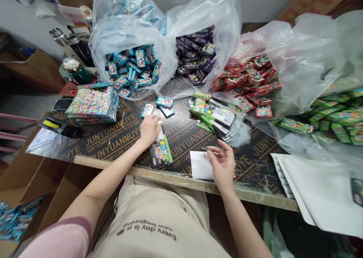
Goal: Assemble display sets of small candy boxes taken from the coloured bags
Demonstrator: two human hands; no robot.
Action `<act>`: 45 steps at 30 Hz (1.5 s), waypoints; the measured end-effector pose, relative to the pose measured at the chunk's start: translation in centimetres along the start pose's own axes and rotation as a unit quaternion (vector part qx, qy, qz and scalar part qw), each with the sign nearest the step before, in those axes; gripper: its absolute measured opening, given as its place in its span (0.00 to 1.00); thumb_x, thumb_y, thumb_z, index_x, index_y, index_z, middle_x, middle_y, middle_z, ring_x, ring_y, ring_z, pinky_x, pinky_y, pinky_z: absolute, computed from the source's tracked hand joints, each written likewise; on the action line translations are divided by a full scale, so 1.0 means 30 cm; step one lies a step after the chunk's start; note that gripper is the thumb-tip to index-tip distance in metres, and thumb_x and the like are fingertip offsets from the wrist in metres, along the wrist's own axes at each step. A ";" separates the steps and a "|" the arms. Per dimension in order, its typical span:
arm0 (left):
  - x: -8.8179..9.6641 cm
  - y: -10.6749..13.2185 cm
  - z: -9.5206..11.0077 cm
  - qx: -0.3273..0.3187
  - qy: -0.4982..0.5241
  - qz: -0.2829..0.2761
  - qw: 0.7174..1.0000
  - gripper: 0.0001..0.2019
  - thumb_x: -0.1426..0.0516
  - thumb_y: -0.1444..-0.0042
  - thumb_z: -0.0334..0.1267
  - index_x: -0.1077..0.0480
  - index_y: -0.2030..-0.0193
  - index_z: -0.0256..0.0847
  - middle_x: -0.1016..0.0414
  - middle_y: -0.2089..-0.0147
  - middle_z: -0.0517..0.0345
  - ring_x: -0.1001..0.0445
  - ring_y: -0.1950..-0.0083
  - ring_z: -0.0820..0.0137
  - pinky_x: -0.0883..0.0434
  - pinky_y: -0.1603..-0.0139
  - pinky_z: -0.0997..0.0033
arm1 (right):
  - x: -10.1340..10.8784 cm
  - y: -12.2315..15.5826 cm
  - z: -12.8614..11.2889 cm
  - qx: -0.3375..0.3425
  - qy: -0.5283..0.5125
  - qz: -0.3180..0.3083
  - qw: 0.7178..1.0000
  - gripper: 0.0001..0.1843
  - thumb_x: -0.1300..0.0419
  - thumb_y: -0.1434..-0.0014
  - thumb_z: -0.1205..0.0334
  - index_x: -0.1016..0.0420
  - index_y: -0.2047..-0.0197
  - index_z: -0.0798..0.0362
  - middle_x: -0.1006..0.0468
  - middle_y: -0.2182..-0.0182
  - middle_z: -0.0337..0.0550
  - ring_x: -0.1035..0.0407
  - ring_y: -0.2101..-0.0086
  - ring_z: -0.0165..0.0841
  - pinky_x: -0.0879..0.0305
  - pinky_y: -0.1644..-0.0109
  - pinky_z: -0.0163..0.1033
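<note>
My left hand (149,129) reaches forward over the dark plywood table (113,139), fingers curled near a small blue packet (147,110). Just under and beside it lies a colourful flat pack (161,152) with a clear sleeve. My right hand (222,162) rests near the table's front edge, fingers bent on a white paper or sleeve (200,165). Two more blue packets (165,105) lie further out.
Clear bags hold blue packets (133,67), purple packets (197,56), red packets (249,78) and green packets (337,116). A stack of filled packs (93,103) sits at left, green packs in sleeves (215,116) at centre, white sheets (320,192) at right.
</note>
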State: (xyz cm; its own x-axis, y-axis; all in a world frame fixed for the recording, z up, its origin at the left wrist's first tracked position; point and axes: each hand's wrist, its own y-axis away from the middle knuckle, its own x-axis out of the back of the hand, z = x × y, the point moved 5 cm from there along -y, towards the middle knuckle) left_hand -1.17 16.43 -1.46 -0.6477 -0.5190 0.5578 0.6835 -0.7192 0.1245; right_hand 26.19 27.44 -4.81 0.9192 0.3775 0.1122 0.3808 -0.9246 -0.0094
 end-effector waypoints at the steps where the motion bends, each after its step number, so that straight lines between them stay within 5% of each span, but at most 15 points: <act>1: 0.050 -0.015 -0.023 -0.001 -0.010 0.015 1.000 0.06 0.39 0.48 0.29 0.26 0.62 0.36 0.26 0.51 0.43 0.37 0.42 0.56 0.41 0.40 0.58 | -0.008 -0.006 -0.017 0.010 0.009 -0.005 1.000 0.29 0.36 0.46 0.56 0.38 0.42 0.48 0.23 0.62 0.44 0.26 0.59 0.36 0.29 0.56 0.44; 4: 0.120 -0.040 -0.077 0.006 -0.011 0.015 1.000 0.04 0.36 0.54 0.28 0.27 0.70 0.36 0.24 0.63 0.48 0.32 0.54 0.60 0.38 0.47 0.61 | -0.063 -0.032 -0.081 0.052 0.045 -0.027 0.997 0.29 0.38 0.44 0.56 0.39 0.41 0.48 0.22 0.60 0.46 0.26 0.57 0.39 0.30 0.54 0.46; 7: 0.118 -0.046 -0.084 0.018 0.025 -0.002 1.000 0.02 0.39 0.53 0.30 0.28 0.73 0.37 0.26 0.71 0.56 0.32 0.65 0.69 0.35 0.57 0.68 | -0.165 -0.075 -0.146 0.091 0.062 -0.070 0.991 0.30 0.38 0.43 0.56 0.41 0.39 0.47 0.23 0.55 0.49 0.27 0.55 0.39 0.30 0.54 0.47; 13: 0.097 -0.045 0.005 0.049 0.176 -0.087 0.979 0.12 0.35 0.59 0.39 0.26 0.70 0.34 0.25 0.74 0.56 0.31 0.73 0.74 0.36 0.71 0.74 | -0.401 -0.168 -0.195 0.087 -0.008 -0.143 0.986 0.40 0.38 0.44 0.53 0.52 0.33 0.42 0.34 0.42 0.53 0.30 0.53 0.37 0.28 0.51 0.47; 17: 0.102 -0.020 0.059 0.032 0.219 -0.072 0.973 0.12 0.32 0.66 0.38 0.27 0.75 0.35 0.26 0.76 0.58 0.31 0.75 0.73 0.33 0.69 0.72 | -0.486 -0.162 -0.193 0.068 -0.078 -0.141 0.985 0.40 0.40 0.43 0.56 0.54 0.32 0.42 0.33 0.47 0.48 0.28 0.64 0.30 0.28 0.52 0.42; 22: 0.102 0.058 0.124 -0.110 0.100 0.009 0.989 0.04 0.36 0.54 0.35 0.26 0.75 0.38 0.24 0.72 0.56 0.28 0.69 0.70 0.32 0.64 0.70 | -0.452 -0.141 -0.216 0.073 -0.089 -0.094 0.989 0.40 0.39 0.45 0.56 0.52 0.33 0.42 0.31 0.52 0.45 0.29 0.64 0.30 0.29 0.53 0.42; 26: 0.086 0.109 0.185 -0.233 0.027 -0.015 0.972 0.05 0.38 0.47 0.34 0.25 0.72 0.39 0.25 0.70 0.55 0.28 0.66 0.69 0.33 0.61 0.71 | -0.336 -0.164 -0.337 0.125 -0.032 -0.037 0.991 0.38 0.38 0.44 0.56 0.49 0.33 0.44 0.27 0.59 0.43 0.29 0.60 0.35 0.31 0.50 0.45; 28: 0.080 0.117 0.202 -0.266 0.001 -0.035 0.963 0.04 0.40 0.44 0.33 0.23 0.68 0.39 0.27 0.69 0.56 0.30 0.66 0.70 0.34 0.62 0.72 | -0.302 -0.175 -0.412 0.140 -0.007 -0.070 0.988 0.38 0.38 0.43 0.57 0.49 0.33 0.45 0.26 0.66 0.40 0.29 0.63 0.35 0.32 0.49 0.46; 34: 0.077 0.122 0.215 -0.302 -0.010 -0.031 0.953 0.06 0.40 0.44 0.31 0.21 0.64 0.40 0.30 0.71 0.59 0.31 0.70 0.73 0.35 0.67 0.73 | -0.358 -0.152 -0.477 0.089 0.015 -0.304 0.948 0.41 0.36 0.45 0.60 0.50 0.33 0.46 0.30 0.73 0.34 0.31 0.70 0.32 0.32 0.59 0.41; 45: 0.086 0.142 0.215 -0.280 0.067 0.041 0.957 0.03 0.39 0.50 0.30 0.27 0.73 0.38 0.23 0.73 0.57 0.26 0.72 0.71 0.31 0.68 0.72 | -0.425 -0.156 -0.410 0.069 0.028 -0.336 0.939 0.42 0.40 0.49 0.70 0.49 0.33 0.47 0.33 0.77 0.31 0.34 0.73 0.30 0.35 0.64 0.38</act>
State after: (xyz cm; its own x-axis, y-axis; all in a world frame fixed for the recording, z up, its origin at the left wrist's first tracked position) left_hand 2.23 15.01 5.80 -0.6620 -0.6124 0.4320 0.4706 -0.7883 -0.3963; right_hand 11.44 26.33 6.03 0.4624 0.8661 0.1901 0.8854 -0.4627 -0.0457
